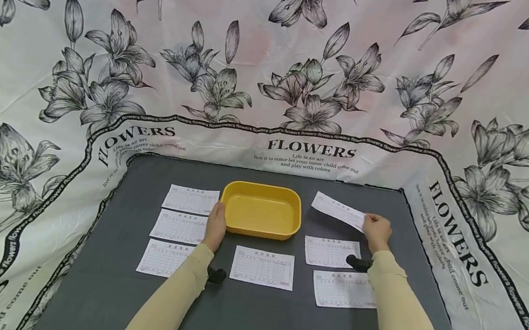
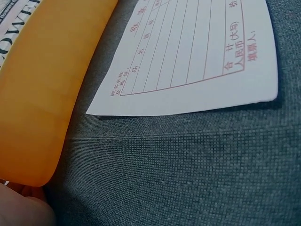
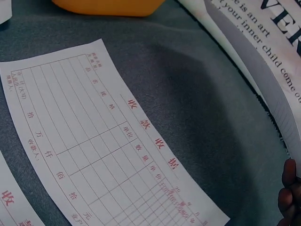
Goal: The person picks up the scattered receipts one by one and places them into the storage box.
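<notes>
My left hand (image 1: 215, 227) holds the left side of a yellow plastic tray (image 1: 258, 234) on the dark table; in the left wrist view a fingertip (image 2: 26, 209) shows at the tray's lower end. With my right hand (image 1: 376, 233) I pinch the right end of a printed receipt slip (image 1: 337, 210), which is tilted up off the table. From the right wrist its grey underside (image 3: 268, 75) shows beside my fingers (image 3: 287, 202). Below it lie two more slips, a middle one (image 1: 328, 253) and a lower one (image 1: 340, 291).
Three slips form a column left of the tray: top (image 1: 190, 199), middle (image 1: 179, 226) and bottom (image 1: 163, 258). Another slip (image 1: 262, 267) lies in front of the tray. A flower-printed cloth (image 1: 311, 157) borders the dark table (image 1: 251, 321) at the back and sides.
</notes>
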Motion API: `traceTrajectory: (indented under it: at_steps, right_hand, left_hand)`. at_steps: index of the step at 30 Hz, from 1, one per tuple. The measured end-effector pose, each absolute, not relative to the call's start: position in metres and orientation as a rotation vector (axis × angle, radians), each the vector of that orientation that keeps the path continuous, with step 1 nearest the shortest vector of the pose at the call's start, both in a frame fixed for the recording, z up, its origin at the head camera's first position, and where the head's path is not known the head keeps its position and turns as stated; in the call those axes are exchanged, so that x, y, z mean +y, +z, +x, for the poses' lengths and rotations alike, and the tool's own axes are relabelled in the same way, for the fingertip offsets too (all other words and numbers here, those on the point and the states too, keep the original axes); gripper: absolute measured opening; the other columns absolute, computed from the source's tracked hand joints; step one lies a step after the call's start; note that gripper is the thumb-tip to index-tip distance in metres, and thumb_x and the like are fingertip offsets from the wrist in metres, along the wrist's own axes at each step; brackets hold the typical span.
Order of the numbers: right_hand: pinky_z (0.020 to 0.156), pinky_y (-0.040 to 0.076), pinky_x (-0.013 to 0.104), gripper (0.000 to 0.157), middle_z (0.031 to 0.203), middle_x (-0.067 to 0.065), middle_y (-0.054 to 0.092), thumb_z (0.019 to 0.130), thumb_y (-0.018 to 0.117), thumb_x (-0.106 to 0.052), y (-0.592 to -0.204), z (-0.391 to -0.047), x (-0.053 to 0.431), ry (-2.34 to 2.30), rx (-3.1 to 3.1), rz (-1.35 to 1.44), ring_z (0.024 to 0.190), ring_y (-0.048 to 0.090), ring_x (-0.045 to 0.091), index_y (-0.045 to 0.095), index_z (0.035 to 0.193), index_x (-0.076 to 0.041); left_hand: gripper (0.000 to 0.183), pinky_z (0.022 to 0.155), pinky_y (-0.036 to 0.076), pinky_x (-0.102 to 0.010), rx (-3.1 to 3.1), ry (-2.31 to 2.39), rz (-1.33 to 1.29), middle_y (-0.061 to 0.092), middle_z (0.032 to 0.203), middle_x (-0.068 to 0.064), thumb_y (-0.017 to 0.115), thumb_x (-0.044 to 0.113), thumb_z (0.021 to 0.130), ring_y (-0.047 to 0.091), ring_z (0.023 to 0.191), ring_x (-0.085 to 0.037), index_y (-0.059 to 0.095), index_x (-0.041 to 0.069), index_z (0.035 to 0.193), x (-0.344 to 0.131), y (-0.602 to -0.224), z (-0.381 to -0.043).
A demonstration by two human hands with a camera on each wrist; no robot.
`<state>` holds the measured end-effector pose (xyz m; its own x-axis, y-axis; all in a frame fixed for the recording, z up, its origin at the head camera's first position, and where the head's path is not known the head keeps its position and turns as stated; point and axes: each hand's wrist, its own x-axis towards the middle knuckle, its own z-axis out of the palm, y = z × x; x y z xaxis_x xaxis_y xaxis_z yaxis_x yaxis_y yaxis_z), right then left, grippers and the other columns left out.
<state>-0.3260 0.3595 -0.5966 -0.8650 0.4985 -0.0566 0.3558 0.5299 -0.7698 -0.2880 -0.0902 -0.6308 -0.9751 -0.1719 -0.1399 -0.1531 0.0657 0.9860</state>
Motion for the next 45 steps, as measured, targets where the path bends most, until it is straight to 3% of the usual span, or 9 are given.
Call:
traceTrajectory:
  at_steps: [5, 10, 23, 31, 38, 45]
  right_hand:
    - [0.078, 0.049, 0.033, 0.037, 0.124, 0.028, 0.069, 0.11, 0.052, -0.018, -0.582, -0.329, 0.356, 1.275, -2.57, -0.727, 0.108, 0.062, 0.035, 0.07, 0.129, 0.008]
    - [0.072, 0.044, 0.025, 0.038, 0.127, 0.028, 0.068, 0.11, 0.051, -0.017, -0.57, -0.327, 0.352, 1.316, -2.55, -0.744, 0.107, 0.062, 0.032, 0.069, 0.132, 0.009]
    - [0.069, 0.044, 0.02, 0.04, 0.131, 0.022, 0.069, 0.11, 0.051, -0.023, -0.543, -0.34, 0.352, 1.318, -2.526, -0.758, 0.1, 0.061, 0.02, 0.07, 0.135, 0.002]
    - [0.074, 0.044, 0.019, 0.041, 0.135, 0.02, 0.07, 0.11, 0.051, -0.025, -0.531, -0.341, 0.343, 1.312, -2.545, -0.76, 0.112, 0.063, 0.026, 0.07, 0.138, -0.001]
    - [0.072, 0.046, 0.019, 0.04, 0.132, 0.019, 0.071, 0.11, 0.053, -0.026, -0.532, -0.345, 0.329, 1.357, -2.547, -0.715, 0.1, 0.062, 0.018, 0.071, 0.136, -0.002]
    - [0.074, 0.046, 0.023, 0.039, 0.132, 0.02, 0.071, 0.11, 0.054, -0.026, -0.536, -0.346, 0.31, 1.379, -2.565, -0.685, 0.102, 0.062, 0.021, 0.071, 0.136, -0.001]
  left_hand:
    - [0.061, 0.132, 0.023, -0.051, -2.274, -2.109, 0.349, 0.036, 0.168, -0.022, 0.027, 0.038, 0.119, 0.033, 0.157, -0.038, 0.029, -0.001, 0.166, -0.092, -0.631, -0.291]
    - [0.058, 0.131, 0.027, -0.05, -2.249, -2.105, 0.329, 0.042, 0.164, -0.023, 0.027, 0.035, 0.119, 0.039, 0.153, -0.038, 0.034, -0.001, 0.164, -0.09, -0.63, -0.288]
    - [0.057, 0.13, 0.029, -0.05, -2.236, -2.097, 0.294, 0.044, 0.164, -0.021, 0.027, 0.035, 0.119, 0.041, 0.152, -0.036, 0.034, 0.001, 0.165, -0.09, -0.629, -0.29]
    - [0.057, 0.13, 0.029, -0.048, -2.234, -2.115, 0.322, 0.045, 0.163, -0.02, 0.026, 0.035, 0.119, 0.042, 0.152, -0.035, 0.034, 0.002, 0.165, -0.088, -0.631, -0.289]
    - [0.058, 0.131, 0.028, -0.049, -2.219, -2.128, 0.333, 0.043, 0.165, -0.02, 0.027, 0.036, 0.119, 0.041, 0.153, -0.036, 0.033, 0.002, 0.165, -0.088, -0.633, -0.291]
    - [0.059, 0.131, 0.028, -0.049, -2.227, -2.128, 0.327, 0.042, 0.166, -0.019, 0.027, 0.038, 0.119, 0.039, 0.154, -0.035, 0.033, 0.002, 0.165, -0.089, -0.633, -0.29]
